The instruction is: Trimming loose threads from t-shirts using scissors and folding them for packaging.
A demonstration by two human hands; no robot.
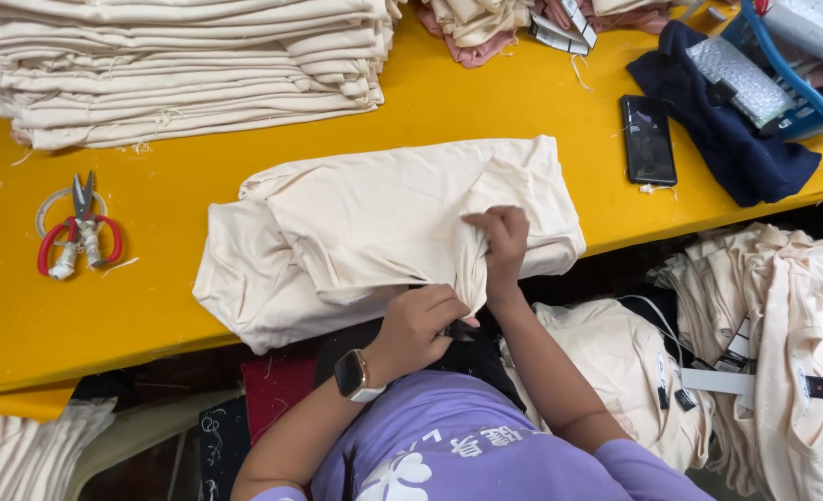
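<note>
Trimming the cream garment (384, 232)
My right hand (500, 246) pinches its fold; my left hand (416, 325) grips a small cutter, which could nick cloth.

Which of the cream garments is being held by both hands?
The loose garment at the table's near edge; right hand pinches its fold, left hand grips its hem. The others lie in piles.

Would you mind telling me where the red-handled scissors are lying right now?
The red-handled scissors lie at the left of the head view on the yellow table, below the stack of folded cream cloth and left of the cream garment.
</note>
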